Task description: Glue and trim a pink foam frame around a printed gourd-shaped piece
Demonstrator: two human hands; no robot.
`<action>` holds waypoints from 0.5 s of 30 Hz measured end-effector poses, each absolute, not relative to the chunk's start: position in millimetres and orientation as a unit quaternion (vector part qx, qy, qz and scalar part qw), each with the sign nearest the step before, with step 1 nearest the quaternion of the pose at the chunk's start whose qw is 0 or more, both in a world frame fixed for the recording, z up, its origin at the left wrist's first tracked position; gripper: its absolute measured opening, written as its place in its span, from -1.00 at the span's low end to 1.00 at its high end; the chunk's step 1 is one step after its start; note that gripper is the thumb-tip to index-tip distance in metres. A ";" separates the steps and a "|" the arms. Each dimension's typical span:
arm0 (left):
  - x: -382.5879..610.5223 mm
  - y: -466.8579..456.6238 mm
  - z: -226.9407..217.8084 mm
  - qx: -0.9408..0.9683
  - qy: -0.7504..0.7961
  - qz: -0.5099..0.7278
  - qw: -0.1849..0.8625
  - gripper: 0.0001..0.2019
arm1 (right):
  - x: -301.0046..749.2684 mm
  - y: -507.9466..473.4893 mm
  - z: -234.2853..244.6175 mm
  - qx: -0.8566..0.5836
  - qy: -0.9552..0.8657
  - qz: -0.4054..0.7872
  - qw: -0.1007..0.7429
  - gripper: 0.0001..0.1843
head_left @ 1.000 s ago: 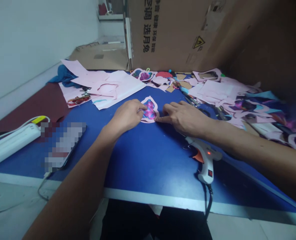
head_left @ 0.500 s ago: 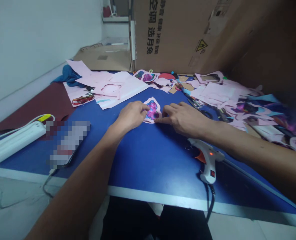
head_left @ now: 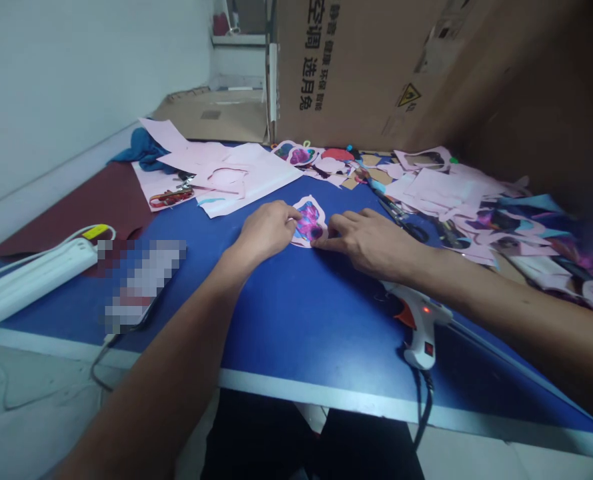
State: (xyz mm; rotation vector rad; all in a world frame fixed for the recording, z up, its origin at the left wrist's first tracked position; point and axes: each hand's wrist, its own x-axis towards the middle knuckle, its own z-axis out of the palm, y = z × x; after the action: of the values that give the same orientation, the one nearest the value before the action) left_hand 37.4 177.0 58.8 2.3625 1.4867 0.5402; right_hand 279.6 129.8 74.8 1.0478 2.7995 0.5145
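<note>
A paper cutout (head_left: 309, 225) with a pink border and a glossy magenta-and-blue print lies flat on the blue tabletop (head_left: 296, 320). My left hand (head_left: 269, 231) rests at its left edge, with curled fingertips on the print. My right hand (head_left: 369, 243) comes in from the right, its thumb and fingertips gripping the cutout's lower right edge. Part of the cutout is hidden under my fingers. A white hot glue gun (head_left: 419, 325) with a lit red lamp lies just below my right hand, not touching it.
Pink paper sheets (head_left: 249, 179) and printed scraps (head_left: 469, 207) are piled along the back, near scissors (head_left: 401, 220). A cardboard box (head_left: 356, 73) stands behind. To the left lie a white power strip (head_left: 31, 280) and a pixelated phone (head_left: 143, 285).
The whole scene has shifted slightly right and up in view. My hands remain at the cutout, and my right fingers have closed in a little over its right edge.
</note>
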 end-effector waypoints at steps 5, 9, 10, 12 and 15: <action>40.2 175.1 58.4 0.827 0.504 0.200 0.147 -0.63 | 278.2 127.2 72.3 0.348 0.921 0.170 0.047 -0.45; 43.4 170.3 62.7 0.834 0.491 0.204 0.149 -0.62 | 286.9 132.2 77.1 0.363 0.918 0.152 0.041 -0.38; 44.1 169.2 63.9 0.831 0.495 0.206 0.151 -0.62 | 291.0 134.0 78.5 0.373 0.915 0.151 0.037 -0.36; 45.2 167.9 65.6 0.825 0.500 0.212 0.158 -0.61 | 299.4 137.0 80.4 0.393 0.906 0.155 0.031 -0.33; 46.7 168.4 64.4 0.835 0.478 0.218 0.165 -0.59 | 308.8 139.3 79.9 0.401 0.902 0.157 0.031 -0.31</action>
State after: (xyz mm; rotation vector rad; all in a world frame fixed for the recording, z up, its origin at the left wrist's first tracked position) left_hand 46.7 168.4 64.4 2.3785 1.3633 0.6203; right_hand 308.8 139.3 79.9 1.2354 2.7792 0.4838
